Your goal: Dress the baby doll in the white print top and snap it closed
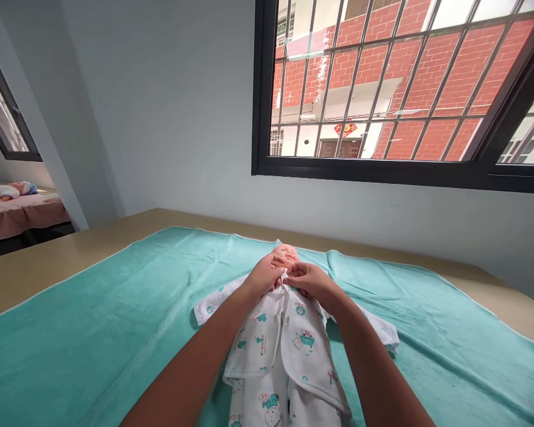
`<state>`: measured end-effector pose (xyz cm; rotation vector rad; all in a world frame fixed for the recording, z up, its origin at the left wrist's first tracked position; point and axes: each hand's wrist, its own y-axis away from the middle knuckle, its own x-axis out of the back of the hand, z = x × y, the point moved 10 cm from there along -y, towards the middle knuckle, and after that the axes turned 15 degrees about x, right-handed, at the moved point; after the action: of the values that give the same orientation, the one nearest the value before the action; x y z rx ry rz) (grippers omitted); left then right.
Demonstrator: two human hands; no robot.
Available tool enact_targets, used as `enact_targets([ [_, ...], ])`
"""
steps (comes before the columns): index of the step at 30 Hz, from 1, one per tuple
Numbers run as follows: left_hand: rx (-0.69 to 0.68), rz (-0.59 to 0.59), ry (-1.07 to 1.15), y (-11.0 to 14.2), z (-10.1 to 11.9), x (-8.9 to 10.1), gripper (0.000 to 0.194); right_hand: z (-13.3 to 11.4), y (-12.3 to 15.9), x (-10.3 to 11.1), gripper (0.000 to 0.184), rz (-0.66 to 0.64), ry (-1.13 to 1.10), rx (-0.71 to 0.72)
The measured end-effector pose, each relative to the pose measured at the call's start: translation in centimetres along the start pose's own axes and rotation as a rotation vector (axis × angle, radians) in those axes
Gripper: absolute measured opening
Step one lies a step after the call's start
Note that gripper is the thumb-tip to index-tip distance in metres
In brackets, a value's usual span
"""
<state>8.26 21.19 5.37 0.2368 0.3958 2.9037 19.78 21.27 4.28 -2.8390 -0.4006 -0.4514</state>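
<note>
A baby doll (286,254) lies on its back on a teal towel (115,320), head away from me. It wears a white printed baby suit (289,338) whose front flaps hang apart lower down. My left hand (264,274) and my right hand (310,280) meet at the doll's neck. Both pinch the collar of the suit, fingers closed on the cloth just under the chin. My forearms run along either side of the doll's body.
The towel covers a tan tabletop (48,261) set against a pale wall. A black-framed barred window (400,89) is above on the right. Through a doorway at far left a bed (18,207) with bedding shows.
</note>
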Motion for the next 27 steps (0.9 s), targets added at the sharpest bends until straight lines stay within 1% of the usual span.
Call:
enact_targets([
  [3, 0.029, 0.003, 0.015, 0.3, 0.0, 0.2, 0.020, 0.0, 0.0, 0.0, 0.017, -0.002, -0.009, 0.011],
  [7, 0.065, 0.073, 0.044, 0.0, -0.5, 0.7, 0.032, -0.1, -0.2, 0.0, 0.021, 0.006, 0.024, 0.022],
  [11, 0.091, 0.098, 0.068, -0.3, -0.9, 0.9, 0.034, -1.0, -0.4, 0.0, 0.018, 0.032, 0.127, 0.054],
  [15, 0.103, 0.084, 0.101, -0.2, -1.0, 1.1, 0.035, -1.9, -0.4, -0.1, 0.018, 0.040, 0.253, 0.066],
  [17, 0.101, 0.075, 0.116, -0.2, -1.0, 1.1, 0.034, -2.1, -0.3, 0.1, 0.020, 0.050, 0.279, 0.059],
  [20, 0.085, 0.057, 0.141, -0.1, -0.9, 1.0, 0.032, -1.9, -0.1, 0.0, 0.022, 0.049, 0.217, 0.031],
  [23, 0.065, 0.021, 0.166, -0.1, -0.7, 0.8, 0.032, -1.2, 0.1, 0.1, 0.026, 0.089, 0.117, -0.022],
  [27, 0.048, -0.017, 0.195, 0.0, -0.5, 0.7, 0.033, -0.7, 0.0, 0.4, 0.028, 0.138, 0.123, -0.039],
])
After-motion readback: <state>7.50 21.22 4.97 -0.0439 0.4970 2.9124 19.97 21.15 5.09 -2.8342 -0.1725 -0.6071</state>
